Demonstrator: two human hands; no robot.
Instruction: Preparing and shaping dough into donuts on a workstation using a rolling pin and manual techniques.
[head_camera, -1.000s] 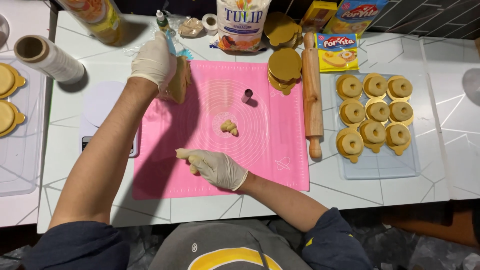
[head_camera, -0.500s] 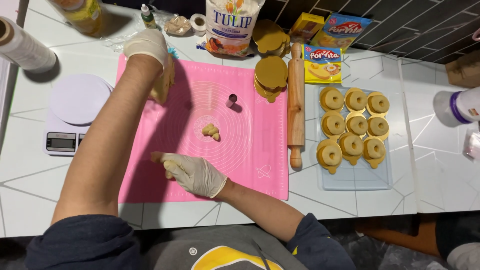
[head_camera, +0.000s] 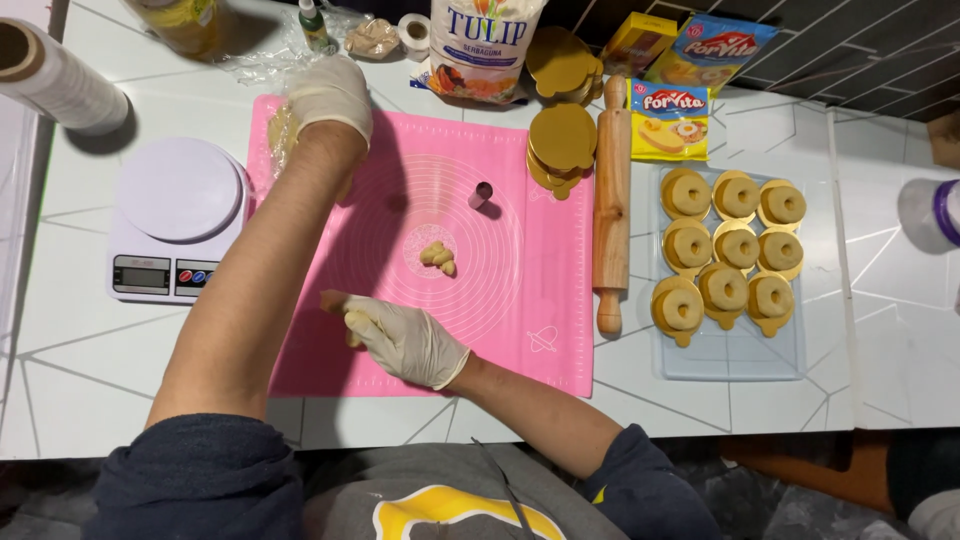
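Two gloved hands work over a pink silicone mat (head_camera: 500, 330) laid on the white tiled bench (head_camera: 880, 330). Left hand (head_camera: 328, 95) is at the mat's far left corner, fingers curled down onto a lump of dough (head_camera: 281, 130) under clear wrap; how tightly it grips cannot be told. Right hand (head_camera: 402, 338) lies at the mat's near left part, closed around a short roll of dough (head_camera: 335, 300) whose end sticks out past the fingers. Small dough pieces (head_camera: 438, 257) sit at mat centre, apart from both hands, with a small metal ring cutter (head_camera: 482, 194) beyond them. Wooden rolling pin (head_camera: 611, 205) lies along the mat's right edge; beside it a clear tray (head_camera: 730, 360) carries nine ring-shaped pastries on gold discs. Digital kitchen scale (head_camera: 178, 215) stands left of the mat.
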